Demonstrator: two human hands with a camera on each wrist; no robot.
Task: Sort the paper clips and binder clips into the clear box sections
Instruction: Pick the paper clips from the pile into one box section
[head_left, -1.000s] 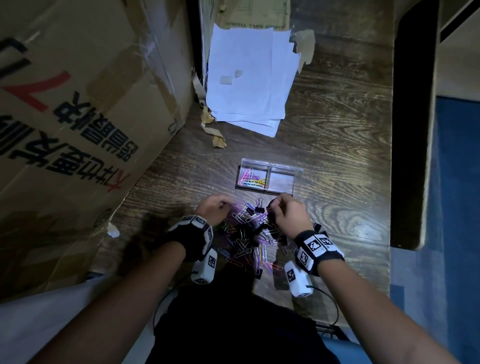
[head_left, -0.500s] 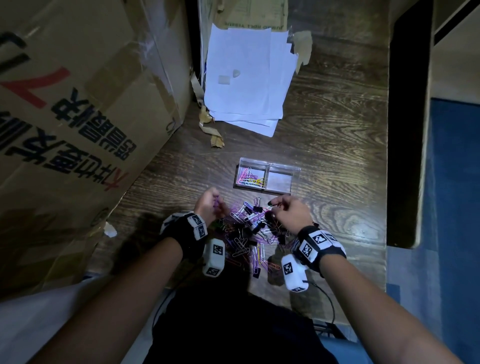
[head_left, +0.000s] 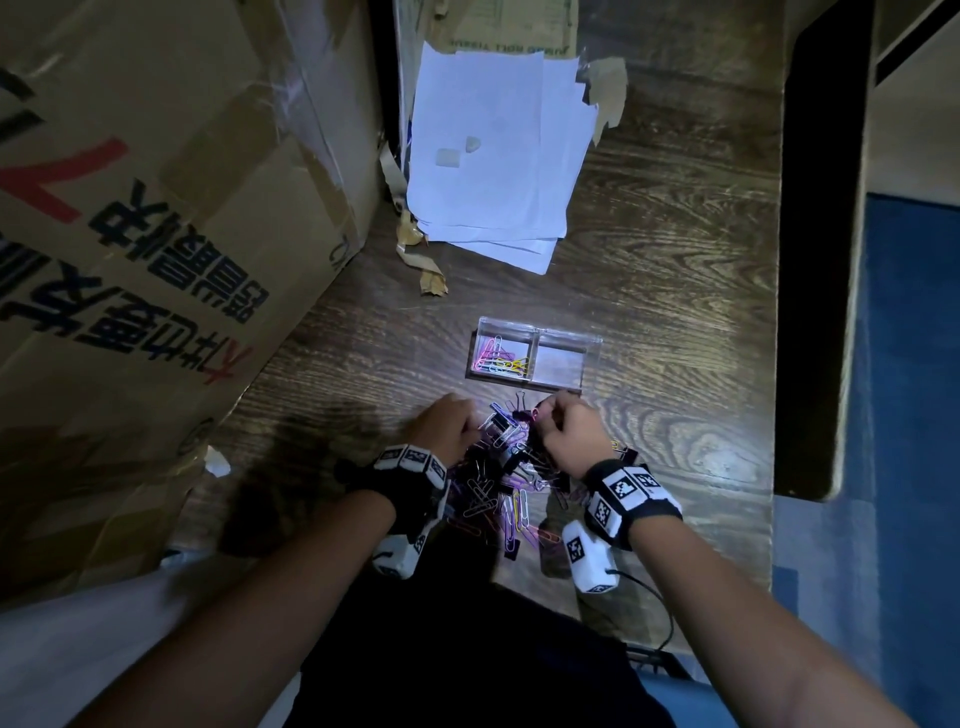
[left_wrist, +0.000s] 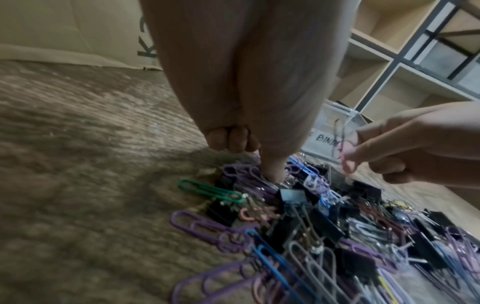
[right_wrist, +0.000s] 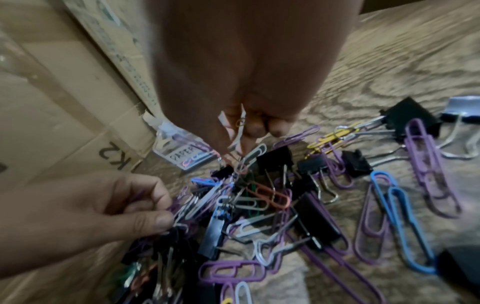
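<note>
A mixed pile of coloured paper clips and black binder clips (head_left: 506, 470) lies on the wooden table, just before the clear two-section box (head_left: 591, 344). Its left section holds several coloured paper clips (head_left: 501, 359); the right section looks bare. My left hand (head_left: 467, 430) is down at the pile's left side, thumb and forefinger pinching a purple paper clip (right_wrist: 179, 202) that still lies in the heap. My right hand (head_left: 543, 415) hovers over the pile's far right edge and pinches a few paper clips, a pink paper clip (left_wrist: 346, 164) and a white paper clip (right_wrist: 240, 131) among them.
A large cardboard box (head_left: 156, 234) stands close on the left. A stack of white paper (head_left: 493, 156) lies beyond the clear box. The table's right edge (head_left: 776, 364) borders a dark panel and blue floor. Loose clips (right_wrist: 415, 174) spread right of the pile.
My left hand rose slightly from the pile, then came back down onto its left side. The right hand stayed over the far right edge, its clips lifted a little.
</note>
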